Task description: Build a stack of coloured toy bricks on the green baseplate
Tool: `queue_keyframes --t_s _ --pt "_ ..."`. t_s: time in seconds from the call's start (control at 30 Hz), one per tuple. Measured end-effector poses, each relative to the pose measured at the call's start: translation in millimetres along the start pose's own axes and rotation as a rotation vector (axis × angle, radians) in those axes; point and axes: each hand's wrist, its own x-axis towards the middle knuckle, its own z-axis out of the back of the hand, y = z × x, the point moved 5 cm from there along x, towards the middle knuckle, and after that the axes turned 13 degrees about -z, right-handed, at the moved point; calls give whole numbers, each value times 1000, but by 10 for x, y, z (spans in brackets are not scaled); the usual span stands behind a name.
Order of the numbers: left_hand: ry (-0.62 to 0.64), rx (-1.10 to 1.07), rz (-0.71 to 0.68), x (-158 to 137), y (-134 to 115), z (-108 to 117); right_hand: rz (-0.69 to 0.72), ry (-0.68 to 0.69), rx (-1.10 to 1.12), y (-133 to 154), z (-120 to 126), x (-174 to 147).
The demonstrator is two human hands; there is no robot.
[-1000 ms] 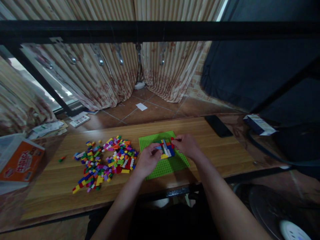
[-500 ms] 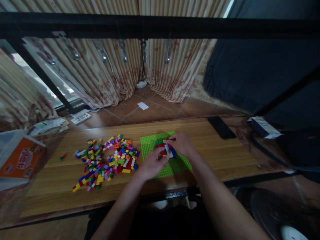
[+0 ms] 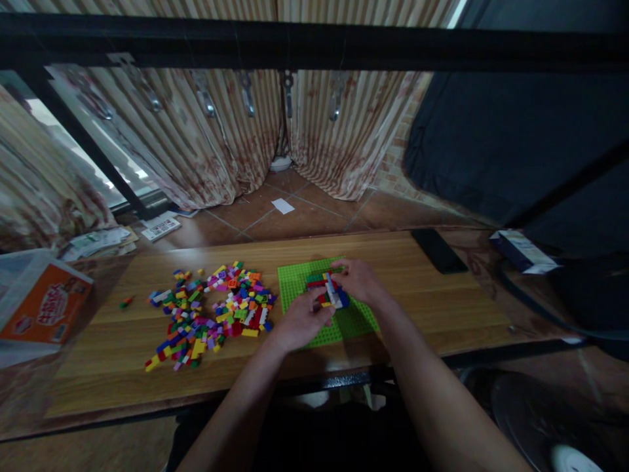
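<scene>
A bright green studded baseplate lies on the wooden table and carries a small build of toy bricks in red, green, blue and white. My left hand is at the near left side of the build, its fingers curled against the bricks. From the right, my right hand reaches over the far right part of the build. Its thumb and index finger are apart near the white and blue bricks, and I see nothing between them. My fingers hide part of the build.
Loose colourful bricks are heaped left of the baseplate on the table. A black phone lies at the back right, beside a small carton. An orange-labelled plastic box stands left. A black rail crosses above.
My right thumb and index finger have moved apart over the build. My left hand stays at the bricks almost unmoved. The whole view has shifted slightly.
</scene>
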Motion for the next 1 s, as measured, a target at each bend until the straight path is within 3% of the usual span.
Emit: queue_keyframes --t_s 0.3,1.0 --pt "6 6 5 -7 -7 0 139 52 -11 -16 -31 58" --pt "13 54 28 -17 -30 16 158 140 23 -46 -35 -16"
